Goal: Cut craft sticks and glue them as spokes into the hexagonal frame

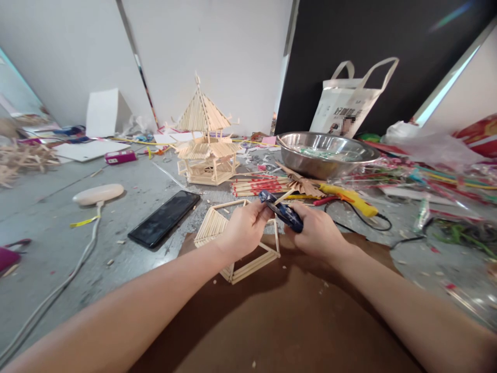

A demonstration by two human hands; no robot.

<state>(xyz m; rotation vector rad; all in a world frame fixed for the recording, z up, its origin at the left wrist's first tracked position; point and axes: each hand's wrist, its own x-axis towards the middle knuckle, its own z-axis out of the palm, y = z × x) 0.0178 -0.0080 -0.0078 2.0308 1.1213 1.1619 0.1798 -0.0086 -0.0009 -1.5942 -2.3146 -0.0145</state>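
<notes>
My right hand [320,230] is closed around a dark blue hand tool [289,215] that looks like small cutting pliers. A thin wooden stick [285,197] crosses the tool at a slant. Its lower end runs to the pinched fingers of my left hand [246,228]. Below my left hand lies a flat many-sided frame of matchsticks [252,267], partly hidden by the hand and forearm, its left section filled with a row of sticks. Bundles of red-tipped matchsticks [260,185] lie just beyond my hands.
A matchstick pagoda [207,150] stands behind. A phone [165,218] and a white corded device [98,194] lie left. Right are a yellow glue gun [349,198] with a cord, a steel bowl [328,163] and plastic scraps. A brown sheet [267,326] covers the near surface.
</notes>
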